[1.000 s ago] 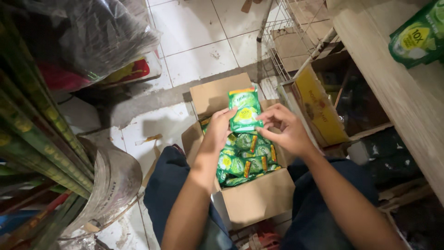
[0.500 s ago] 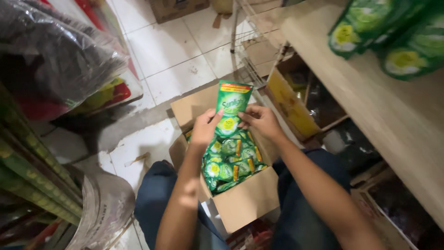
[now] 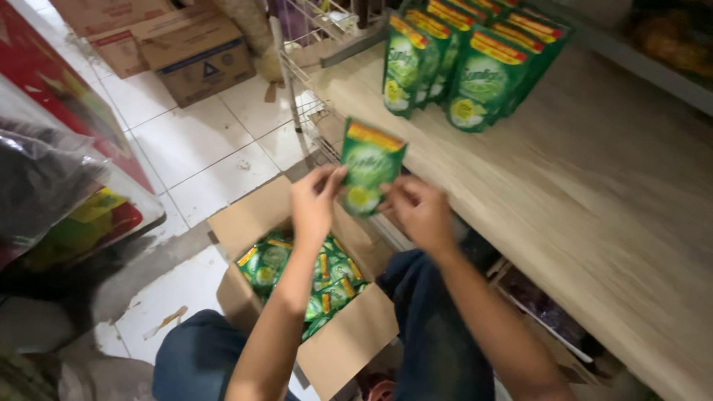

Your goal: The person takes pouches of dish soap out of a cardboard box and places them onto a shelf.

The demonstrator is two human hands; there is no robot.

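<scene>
Above an open brown cardboard box (image 3: 338,349) of green pouches, the left hand (image 3: 313,202) and right hand (image 3: 417,210) pinch a green plastic refill pouch (image 3: 368,168) at its edges. It hangs mid-transfer, short of the pale wooden shelf (image 3: 594,223). Placing it upright beside the standing row of matching pouches (image 3: 468,63) looks due next.

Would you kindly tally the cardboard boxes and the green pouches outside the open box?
Green pouch held in left hand and right hand: 1
Green pouches standing on the wooden shelf: about 5, partly overlapping
Cardboard boxes: open box 1; closed boxes 2
Total: about 9
</scene>
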